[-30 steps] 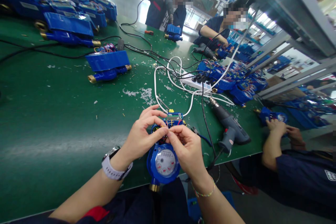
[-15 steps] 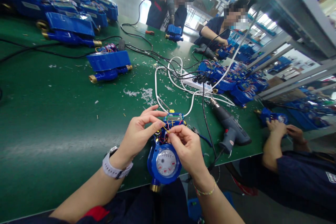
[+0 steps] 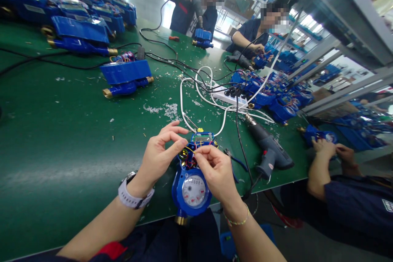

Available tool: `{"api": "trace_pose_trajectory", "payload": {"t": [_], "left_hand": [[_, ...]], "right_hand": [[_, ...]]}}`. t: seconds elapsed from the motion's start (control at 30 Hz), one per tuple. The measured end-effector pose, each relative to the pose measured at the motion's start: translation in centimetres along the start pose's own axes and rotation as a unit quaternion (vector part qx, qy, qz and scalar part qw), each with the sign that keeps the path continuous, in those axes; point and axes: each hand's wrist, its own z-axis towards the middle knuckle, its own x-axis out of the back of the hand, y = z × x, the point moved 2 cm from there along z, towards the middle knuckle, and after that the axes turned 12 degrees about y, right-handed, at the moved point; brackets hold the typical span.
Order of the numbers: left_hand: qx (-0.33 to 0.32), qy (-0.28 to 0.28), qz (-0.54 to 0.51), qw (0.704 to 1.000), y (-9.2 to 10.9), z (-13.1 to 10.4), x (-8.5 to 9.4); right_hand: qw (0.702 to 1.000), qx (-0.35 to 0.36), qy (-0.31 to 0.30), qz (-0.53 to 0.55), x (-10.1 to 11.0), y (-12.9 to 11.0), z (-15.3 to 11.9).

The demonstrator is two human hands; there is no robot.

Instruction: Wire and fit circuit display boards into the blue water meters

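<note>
From where I stand, both forearms reach forward and angle inward. The left hand (image 3: 161,157) pinches thumb against index finger, its other fingers loosely extended beyond. Just beside it, the right hand (image 3: 216,170) also pinches, its remaining fingers curled toward the palm. A small gap separates the two pinches.

Meter (image 3: 193,190) before power strip (image 3: 230,97); heat gun (image 3: 270,144) right.

Metal shelving (image 3: 353,53) stands beyond the green tabletop (image 3: 76,131).
</note>
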Motion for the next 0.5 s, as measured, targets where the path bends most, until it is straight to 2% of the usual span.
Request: {"api": "trace_pose_trajectory", "payload": {"t": [0.13, 0.33, 0.5], "left_hand": [[-0.01, 0.022, 0.007, 1.0, 0.2, 0.2, 0.4], [-0.064, -0.089, 0.061, 0.992, 1.2, -0.3, -0.7], [-0.088, -0.067, 0.076, 0.991, 1.3, -0.4, -0.7]], "right_hand": [[1.0, -0.004, -0.007, 0.011, 0.1, 0.0, 0.0], [0.999, -0.001, -0.022, 0.023, 0.1, 0.1, 0.2], [0.999, 0.002, -0.028, 0.016, 0.1, -0.1, 0.2]]}}
